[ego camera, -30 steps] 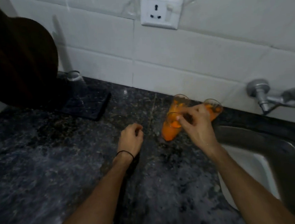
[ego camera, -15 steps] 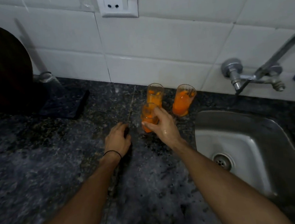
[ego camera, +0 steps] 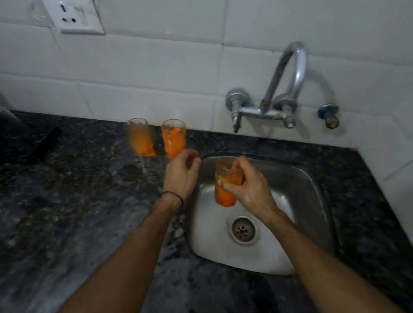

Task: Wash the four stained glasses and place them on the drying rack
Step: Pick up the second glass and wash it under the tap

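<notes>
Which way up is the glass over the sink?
Upright: the glass has its rim up in the right hand, orange base toward the sink.

I count three stained glasses (ego camera: pixel 225 199) (ego camera: pixel 174 140) (ego camera: pixel 141 139): one in my right grip (ego camera: pixel 250 187), two near the desk's (ego camera: pixel 56 219) back edge. One sink (ego camera: pixel 296 198), one tap (ego camera: pixel 295 73), one socket (ego camera: pixel 75 15).
</notes>
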